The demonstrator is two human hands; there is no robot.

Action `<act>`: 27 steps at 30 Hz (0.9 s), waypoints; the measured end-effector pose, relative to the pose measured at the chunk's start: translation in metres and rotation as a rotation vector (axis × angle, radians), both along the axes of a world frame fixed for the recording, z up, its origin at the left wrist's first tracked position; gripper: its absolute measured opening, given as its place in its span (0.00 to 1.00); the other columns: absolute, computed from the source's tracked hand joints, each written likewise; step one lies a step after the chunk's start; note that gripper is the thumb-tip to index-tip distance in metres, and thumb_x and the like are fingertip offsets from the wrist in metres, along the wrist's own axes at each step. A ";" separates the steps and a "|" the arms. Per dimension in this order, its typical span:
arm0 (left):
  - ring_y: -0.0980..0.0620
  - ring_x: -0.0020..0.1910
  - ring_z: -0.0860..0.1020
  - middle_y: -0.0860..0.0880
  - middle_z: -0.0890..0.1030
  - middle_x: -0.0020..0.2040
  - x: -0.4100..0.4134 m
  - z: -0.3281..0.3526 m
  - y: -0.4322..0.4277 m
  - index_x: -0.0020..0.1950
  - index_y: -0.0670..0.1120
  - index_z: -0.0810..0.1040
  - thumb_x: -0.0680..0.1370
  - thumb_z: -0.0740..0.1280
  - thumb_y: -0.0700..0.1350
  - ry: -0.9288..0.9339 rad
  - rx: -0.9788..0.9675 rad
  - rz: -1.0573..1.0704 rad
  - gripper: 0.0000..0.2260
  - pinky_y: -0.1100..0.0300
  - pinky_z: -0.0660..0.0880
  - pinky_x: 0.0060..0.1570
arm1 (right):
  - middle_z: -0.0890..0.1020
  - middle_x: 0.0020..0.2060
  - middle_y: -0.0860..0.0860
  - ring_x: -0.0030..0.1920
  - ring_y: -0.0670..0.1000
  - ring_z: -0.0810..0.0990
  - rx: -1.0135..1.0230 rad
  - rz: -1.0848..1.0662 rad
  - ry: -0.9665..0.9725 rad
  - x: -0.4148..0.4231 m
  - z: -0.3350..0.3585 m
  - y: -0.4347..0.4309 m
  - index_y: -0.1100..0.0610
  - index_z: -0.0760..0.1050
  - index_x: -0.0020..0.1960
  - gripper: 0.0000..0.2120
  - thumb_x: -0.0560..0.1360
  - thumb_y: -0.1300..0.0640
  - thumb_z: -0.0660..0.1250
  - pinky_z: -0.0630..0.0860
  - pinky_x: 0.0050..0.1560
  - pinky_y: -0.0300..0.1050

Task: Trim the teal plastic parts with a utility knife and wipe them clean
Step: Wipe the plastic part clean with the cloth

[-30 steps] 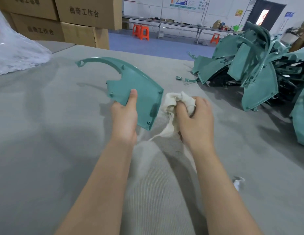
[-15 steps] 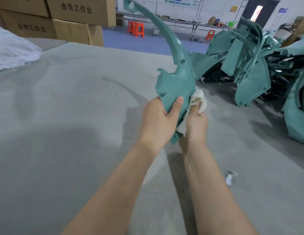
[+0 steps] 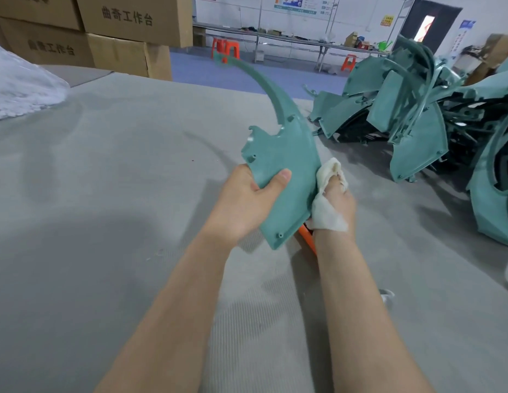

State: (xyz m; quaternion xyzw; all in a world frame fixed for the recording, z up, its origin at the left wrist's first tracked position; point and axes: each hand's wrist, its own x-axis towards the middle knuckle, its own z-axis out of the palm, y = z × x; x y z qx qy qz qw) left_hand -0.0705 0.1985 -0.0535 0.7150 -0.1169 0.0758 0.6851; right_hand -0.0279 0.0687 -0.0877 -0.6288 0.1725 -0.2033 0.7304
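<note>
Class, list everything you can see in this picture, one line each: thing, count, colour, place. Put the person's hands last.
part: one, teal, held up above the table
cloth: one, white, bunched against the part's right edge
handle: one, orange, poking out below the part; possibly the knife
pile: many parts, teal, on the table at far right
table: one, grey, beneath everything
boxes: several, brown, stacked at top left
plastic sheet: one, whitish, left edge
stools: two, orange, on the blue floor behind
left hand: one, grips the part
right hand: one, grips the cloth
</note>
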 end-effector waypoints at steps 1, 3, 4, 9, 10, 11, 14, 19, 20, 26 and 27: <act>0.55 0.48 0.83 0.54 0.84 0.47 0.001 -0.001 0.003 0.49 0.52 0.80 0.80 0.65 0.43 0.001 -0.015 0.008 0.06 0.57 0.79 0.51 | 0.80 0.40 0.48 0.45 0.51 0.79 -0.139 -0.069 -0.028 0.000 0.002 0.002 0.51 0.75 0.43 0.12 0.82 0.51 0.57 0.74 0.47 0.41; 0.57 0.47 0.83 0.56 0.84 0.45 0.002 -0.001 0.005 0.48 0.52 0.80 0.80 0.65 0.41 0.002 -0.064 0.019 0.07 0.61 0.79 0.49 | 0.75 0.35 0.43 0.36 0.40 0.74 -0.327 -0.222 -0.136 -0.006 0.008 0.007 0.53 0.71 0.41 0.11 0.82 0.54 0.59 0.68 0.37 0.31; 0.58 0.45 0.83 0.58 0.84 0.44 0.002 -0.002 0.006 0.48 0.52 0.79 0.80 0.65 0.41 0.003 -0.095 0.023 0.07 0.64 0.78 0.46 | 0.74 0.35 0.42 0.35 0.37 0.73 -0.365 -0.266 -0.195 -0.010 0.012 0.009 0.52 0.70 0.42 0.09 0.82 0.54 0.60 0.67 0.36 0.29; 0.54 0.53 0.81 0.54 0.83 0.50 0.008 -0.003 0.008 0.53 0.51 0.78 0.82 0.61 0.42 0.056 -0.163 0.100 0.07 0.56 0.76 0.57 | 0.78 0.59 0.52 0.60 0.46 0.76 -0.467 -0.052 -0.453 -0.027 0.022 0.019 0.59 0.71 0.63 0.13 0.82 0.54 0.58 0.71 0.62 0.39; 0.53 0.55 0.81 0.52 0.84 0.52 0.008 -0.002 0.008 0.54 0.51 0.78 0.82 0.60 0.44 0.083 -0.225 0.073 0.08 0.55 0.75 0.59 | 0.76 0.63 0.54 0.64 0.48 0.74 -0.576 0.117 -0.470 -0.030 0.022 0.029 0.61 0.70 0.67 0.17 0.82 0.55 0.57 0.69 0.67 0.45; 0.53 0.55 0.81 0.51 0.84 0.53 0.008 0.000 0.008 0.55 0.50 0.79 0.83 0.59 0.45 0.111 -0.289 0.037 0.09 0.55 0.75 0.59 | 0.74 0.68 0.54 0.69 0.49 0.70 -0.706 0.257 -0.459 -0.032 0.020 0.040 0.61 0.67 0.71 0.19 0.82 0.57 0.57 0.65 0.72 0.51; 0.55 0.53 0.82 0.51 0.85 0.51 0.009 0.003 0.015 0.55 0.50 0.80 0.83 0.55 0.52 0.170 -0.403 0.003 0.15 0.59 0.77 0.53 | 0.55 0.79 0.50 0.78 0.48 0.49 -0.959 0.275 -0.326 -0.026 0.008 0.053 0.54 0.51 0.79 0.27 0.82 0.56 0.53 0.40 0.75 0.53; 0.49 0.54 0.82 0.47 0.84 0.53 0.005 0.000 0.004 0.54 0.49 0.79 0.82 0.55 0.57 0.160 -0.169 0.031 0.17 0.51 0.76 0.58 | 0.58 0.78 0.49 0.78 0.50 0.52 -0.770 0.091 -0.055 -0.018 0.014 0.031 0.56 0.54 0.79 0.24 0.83 0.54 0.49 0.46 0.76 0.61; 0.53 0.53 0.82 0.48 0.84 0.53 0.007 0.001 0.003 0.53 0.49 0.79 0.83 0.53 0.56 0.150 -0.187 0.026 0.17 0.56 0.77 0.57 | 0.60 0.77 0.50 0.77 0.50 0.55 -0.816 0.154 -0.116 -0.024 0.013 0.038 0.56 0.56 0.78 0.25 0.82 0.52 0.48 0.47 0.76 0.61; 0.56 0.50 0.80 0.56 0.79 0.49 0.015 0.003 0.027 0.63 0.46 0.74 0.83 0.50 0.58 0.287 -0.650 -0.058 0.21 0.69 0.78 0.36 | 0.60 0.77 0.50 0.78 0.47 0.51 -1.065 0.506 -0.389 -0.043 0.007 0.075 0.55 0.57 0.78 0.28 0.78 0.54 0.52 0.36 0.76 0.56; 0.52 0.53 0.81 0.55 0.80 0.50 0.016 0.002 0.030 0.64 0.46 0.74 0.83 0.50 0.58 0.296 -0.645 -0.069 0.22 0.67 0.79 0.43 | 0.59 0.78 0.49 0.79 0.47 0.50 -1.076 0.508 -0.393 -0.041 0.007 0.073 0.54 0.57 0.78 0.28 0.78 0.52 0.51 0.36 0.76 0.56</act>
